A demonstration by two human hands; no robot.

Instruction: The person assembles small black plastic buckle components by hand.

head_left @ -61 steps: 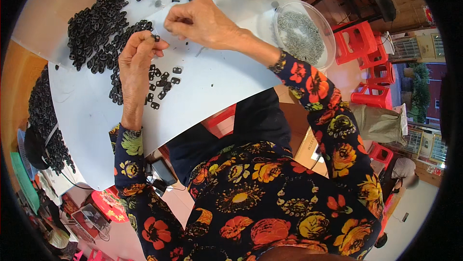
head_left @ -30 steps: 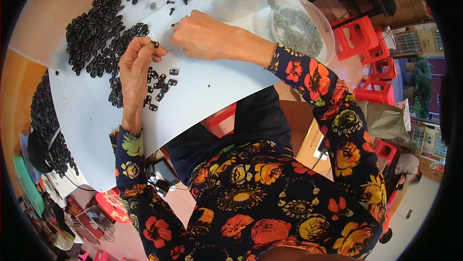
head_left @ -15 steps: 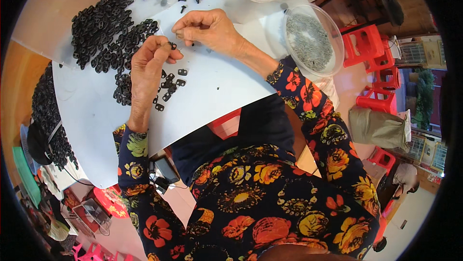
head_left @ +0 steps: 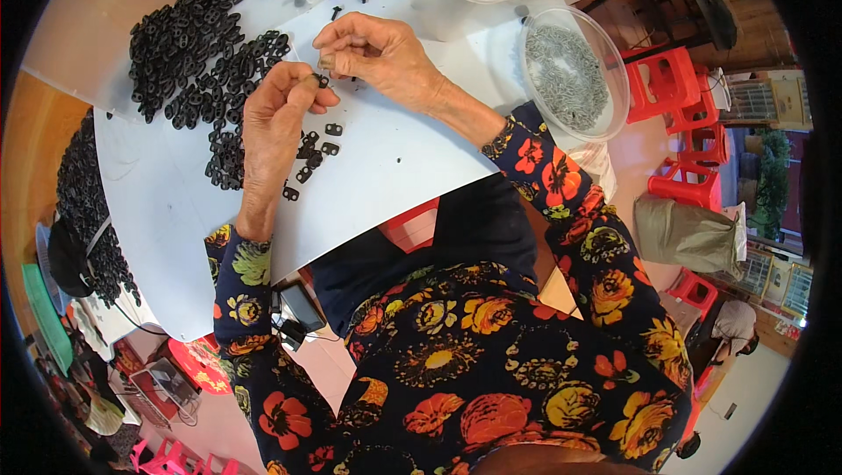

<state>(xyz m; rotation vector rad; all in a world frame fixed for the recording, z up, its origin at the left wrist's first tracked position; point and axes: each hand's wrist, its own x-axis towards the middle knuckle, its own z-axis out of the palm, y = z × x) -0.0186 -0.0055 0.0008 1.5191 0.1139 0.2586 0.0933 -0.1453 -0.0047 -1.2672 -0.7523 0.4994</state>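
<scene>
while the left hand (head_left: 277,114) pinches a small black part (head_left: 323,81) above the worktop (head_left: 421,142), the right hand (head_left: 390,58) curls just beside it, its grip unclear; likely fitting, next calling for steady alignment

Sm. blk part (head_left: 322,82), w/ a hole showing, pinched betw. thumb & fingertip of L hand (head_left: 274,115), held up just beside R hand (head_left: 386,58); mostly covered, so full shape & exact tilt unclear.
</scene>
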